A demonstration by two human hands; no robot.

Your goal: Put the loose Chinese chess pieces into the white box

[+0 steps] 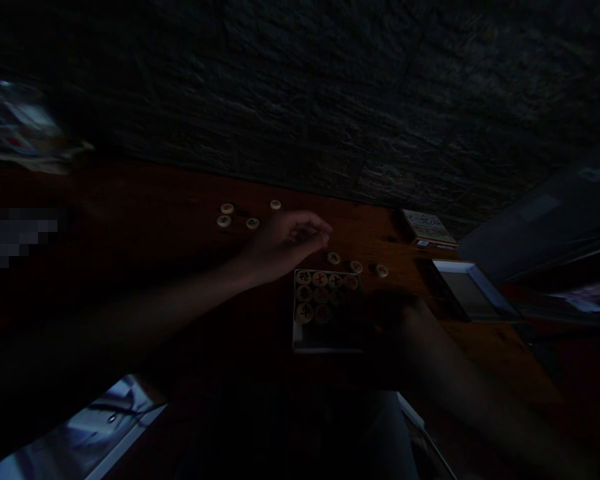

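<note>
Round Chinese chess pieces (320, 279) with red or black characters lie in rows in a shallow white-edged box (325, 351) on the wooden table. My left hand (290, 243) is above the table just behind the box; its thumb and fingertips come together, and whatever is between them is hidden. Deep shadow covers my right hand (405, 317) at the right side of the box, so its fingers do not show. Close behind the box lie loose chess pieces (356, 267). Several more loose pieces (224, 221) are beyond my left wrist, toward the wall.
At the right are an open box lid (467, 290) and a small printed box (429, 229) near the stone wall (290, 100). A clear plastic-looking object (30, 123) is at the far left. The room is very dark.
</note>
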